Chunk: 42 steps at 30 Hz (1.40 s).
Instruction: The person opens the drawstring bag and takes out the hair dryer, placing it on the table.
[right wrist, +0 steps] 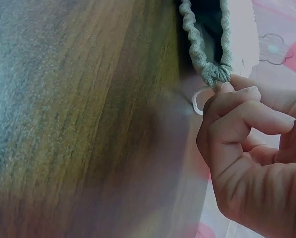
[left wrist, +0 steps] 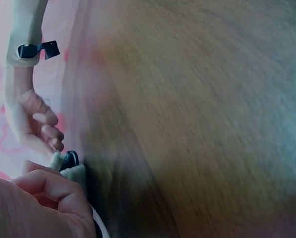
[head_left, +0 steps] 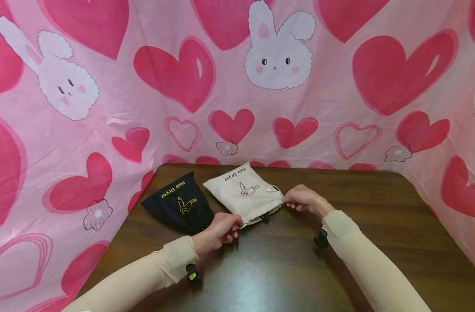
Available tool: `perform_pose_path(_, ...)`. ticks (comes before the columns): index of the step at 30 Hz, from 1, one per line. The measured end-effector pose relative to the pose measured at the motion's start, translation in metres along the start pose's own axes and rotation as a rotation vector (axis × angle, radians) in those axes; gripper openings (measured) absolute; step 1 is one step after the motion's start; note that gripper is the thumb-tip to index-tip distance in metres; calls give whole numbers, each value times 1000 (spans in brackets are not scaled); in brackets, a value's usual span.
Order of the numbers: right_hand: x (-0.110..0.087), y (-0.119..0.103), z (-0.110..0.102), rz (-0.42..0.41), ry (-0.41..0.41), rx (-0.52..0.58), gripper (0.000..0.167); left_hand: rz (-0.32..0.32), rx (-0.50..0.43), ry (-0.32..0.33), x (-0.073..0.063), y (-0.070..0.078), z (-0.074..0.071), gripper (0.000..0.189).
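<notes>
A white drawstring bag (head_left: 231, 190) printed "Hair Dryer" lies on the table with its gathered mouth toward me. My left hand (head_left: 223, 229) pinches the left corner of that mouth. At the opposite corner my right hand (head_left: 305, 199) pinches the gathered hem (right wrist: 218, 73), with a loop of white cord (right wrist: 198, 101) beside the fingertips. Between the two hands the mouth gapes a little, and something black (head_left: 265, 217) shows in it; most of it is hidden inside the cloth. The left wrist view also has this black piece (left wrist: 70, 159) at the bag's edge.
A black bag (head_left: 179, 203) with yellow "Hair Dryer" print lies left of the white one, close by my left hand. The dark wooden table (head_left: 362, 199) meets a pink heart-patterned cloth (head_left: 221, 95) at its back and sides.
</notes>
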State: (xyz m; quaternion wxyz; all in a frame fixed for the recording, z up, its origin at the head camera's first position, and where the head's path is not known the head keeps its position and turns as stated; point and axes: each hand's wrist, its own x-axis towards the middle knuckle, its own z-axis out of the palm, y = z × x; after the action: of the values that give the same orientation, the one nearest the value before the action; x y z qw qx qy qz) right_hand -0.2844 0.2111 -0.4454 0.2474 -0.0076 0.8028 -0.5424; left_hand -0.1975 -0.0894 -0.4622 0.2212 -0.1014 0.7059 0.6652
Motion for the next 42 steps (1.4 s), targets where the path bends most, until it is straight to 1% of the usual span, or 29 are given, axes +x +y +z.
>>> perform_pose_path(4, -1, 0, 1, -2, -3, -11, 23, 7, -5, 18, -2, 0, 6, 11)
perform_pose_path(11, -4, 1, 1, 10, -36, -41, 26, 25, 27, 35, -4, -1, 16, 30)
perform_pose_path(15, -5, 4, 1, 6, -53, -63, 22, 31, 42, 65, -4, -1, 22, 36)
perform_pose_path(21, -7, 3, 7, -15, -38, -105, 22, 48, 39, 99, -1, -1, 28, 37)
perform_pose_path(26, -8, 0, 15, -13, 6, -167, 23, 64, 61, 117, -1, -1, 34, 39)
perform_pose_path(29, -7, -1, 17, -5, 32, -185, 23, 68, 68, 118, -1, -1, 37, 41)
perform_pose_path(32, -6, 1, 19, -3, 52, -185, 20, 65, 75, 121, 0, 0, 39, 40)
perform_pose_path(36, -6, 1, 21, -5, 65, -177, 22, 66, 75, 130, 3, -3, 41, 37)
perform_pose_path(42, -6, 0, 24, -7, 76, -168, 25, 97, 51, 131, 5, -4, 46, 31)
